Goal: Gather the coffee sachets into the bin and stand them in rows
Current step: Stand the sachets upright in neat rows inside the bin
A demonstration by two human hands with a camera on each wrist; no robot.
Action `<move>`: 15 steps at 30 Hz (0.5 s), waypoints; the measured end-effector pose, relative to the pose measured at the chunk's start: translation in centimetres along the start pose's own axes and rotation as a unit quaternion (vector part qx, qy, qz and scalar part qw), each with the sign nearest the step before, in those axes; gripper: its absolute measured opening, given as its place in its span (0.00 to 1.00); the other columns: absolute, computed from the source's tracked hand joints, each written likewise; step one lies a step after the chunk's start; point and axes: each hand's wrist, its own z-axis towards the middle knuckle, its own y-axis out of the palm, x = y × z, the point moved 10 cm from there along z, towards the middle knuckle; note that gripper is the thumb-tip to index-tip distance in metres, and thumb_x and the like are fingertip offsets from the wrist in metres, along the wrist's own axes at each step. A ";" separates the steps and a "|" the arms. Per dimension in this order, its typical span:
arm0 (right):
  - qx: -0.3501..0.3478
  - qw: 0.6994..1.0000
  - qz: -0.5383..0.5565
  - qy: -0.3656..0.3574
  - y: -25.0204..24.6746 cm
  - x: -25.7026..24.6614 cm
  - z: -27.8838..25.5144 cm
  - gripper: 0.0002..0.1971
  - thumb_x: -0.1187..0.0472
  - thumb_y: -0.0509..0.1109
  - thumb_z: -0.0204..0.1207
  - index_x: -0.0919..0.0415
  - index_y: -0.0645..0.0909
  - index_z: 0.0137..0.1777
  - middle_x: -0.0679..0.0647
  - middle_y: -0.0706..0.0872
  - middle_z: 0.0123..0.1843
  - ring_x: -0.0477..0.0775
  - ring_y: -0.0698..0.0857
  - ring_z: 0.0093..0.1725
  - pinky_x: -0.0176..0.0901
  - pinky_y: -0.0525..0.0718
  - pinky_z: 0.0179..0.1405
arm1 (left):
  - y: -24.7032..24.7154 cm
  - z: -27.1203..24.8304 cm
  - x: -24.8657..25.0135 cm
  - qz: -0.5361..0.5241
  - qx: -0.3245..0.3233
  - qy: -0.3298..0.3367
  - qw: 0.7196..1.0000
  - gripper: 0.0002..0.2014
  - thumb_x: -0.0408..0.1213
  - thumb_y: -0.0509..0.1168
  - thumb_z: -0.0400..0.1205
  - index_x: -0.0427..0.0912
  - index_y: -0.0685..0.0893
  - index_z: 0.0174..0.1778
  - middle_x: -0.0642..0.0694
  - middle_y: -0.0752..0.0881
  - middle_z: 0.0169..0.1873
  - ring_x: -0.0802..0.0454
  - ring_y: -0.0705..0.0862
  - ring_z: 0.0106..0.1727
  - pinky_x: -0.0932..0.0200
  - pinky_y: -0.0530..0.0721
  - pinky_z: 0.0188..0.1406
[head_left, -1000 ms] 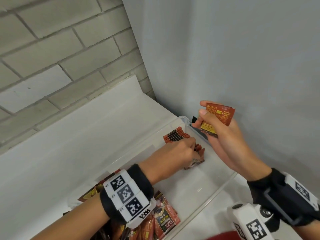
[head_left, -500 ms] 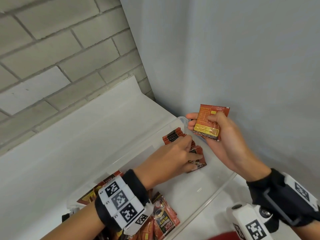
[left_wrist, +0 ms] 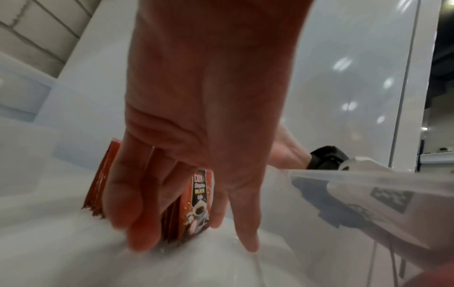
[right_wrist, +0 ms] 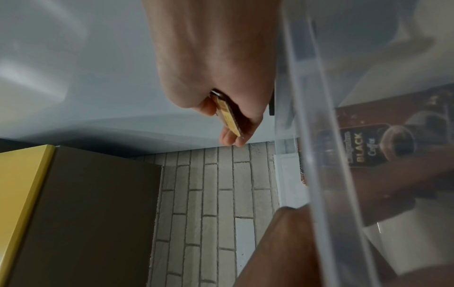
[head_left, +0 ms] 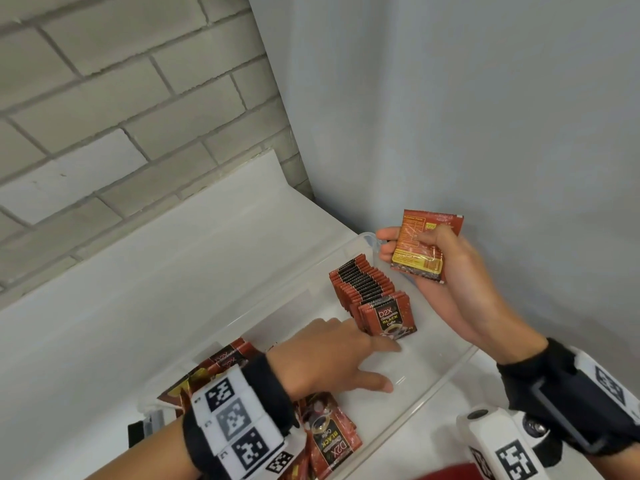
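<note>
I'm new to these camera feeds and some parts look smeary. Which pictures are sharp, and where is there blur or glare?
Head view: sharp, evenly lit; print on the row of sachets reads clearly. Left wrist view: left hand blurred, bright glare spots on the glossy white panel. Right wrist view: dim; the bin wall looms close and hazy, softening the sachet behind it.

The front sachet (head_left: 389,317) of the standing row reads "D2X", then a blurred line, then "BLACK Coffee". A loose sachet (head_left: 333,445) lying flat near the wrist bears the same "D2X BLACK Coffee", seen upside down. The held sachet (head_left: 420,245) shows a back panel of print too small to read.
</note>
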 end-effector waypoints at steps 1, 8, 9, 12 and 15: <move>0.000 1.000 -0.002 -0.001 0.0 0.0 0.0 0.15 0.66 0.52 0.84 0.72 0.79 0.59 0.60 0.91 0.52 0.53 0.89 0.48 0.40 0.87 0.53 | -0.4 0.3 0.3 0.007 0.012 0.005 1.000 0.29 0.61 0.57 0.84 0.62 0.61 0.81 0.43 0.81 0.65 0.42 0.81 0.61 0.52 0.75 0.51; -0.011 1.000 -0.020 -0.001 0.2 0.0 0.0 0.15 0.65 0.52 0.86 0.70 0.75 0.65 0.57 0.91 0.55 0.56 0.89 0.54 0.47 0.85 0.61 | -0.9 0.8 0.1 -0.013 0.044 0.017 0.999 0.27 0.55 0.56 0.86 0.64 0.59 0.82 0.45 0.75 0.73 0.44 0.78 0.67 0.50 0.77 0.58; -0.020 1.000 -0.018 -0.002 0.4 0.1 0.0 0.15 0.65 0.52 0.86 0.68 0.75 0.65 0.57 0.90 0.56 0.56 0.89 0.56 0.49 0.84 0.64 | -1.0 0.7 0.0 -0.024 0.044 0.016 0.999 0.26 0.54 0.57 0.86 0.64 0.60 0.82 0.46 0.76 0.72 0.45 0.79 0.66 0.52 0.76 0.57; -0.054 0.998 -0.014 -0.018 1.1 -0.3 -0.2 0.13 0.65 0.56 0.85 0.68 0.75 0.65 0.58 0.89 0.59 0.57 0.87 0.60 0.52 0.80 0.68 | -2.1 -0.2 -0.5 -0.111 0.063 0.024 0.992 0.22 0.50 0.59 0.87 0.60 0.69 0.78 0.51 0.81 0.67 0.58 0.82 0.59 0.63 0.77 0.56; -0.108 0.992 -0.032 -0.064 2.2 -1.3 -0.7 0.11 0.63 0.66 0.77 0.63 0.79 0.58 0.57 0.87 0.63 0.55 0.84 0.66 0.49 0.79 0.70 | -4.2 -1.5 -1.8 -0.251 0.103 0.025 0.962 0.15 0.42 0.60 0.87 0.49 0.82 0.69 0.58 0.86 0.46 0.75 0.81 0.36 0.77 0.76 0.40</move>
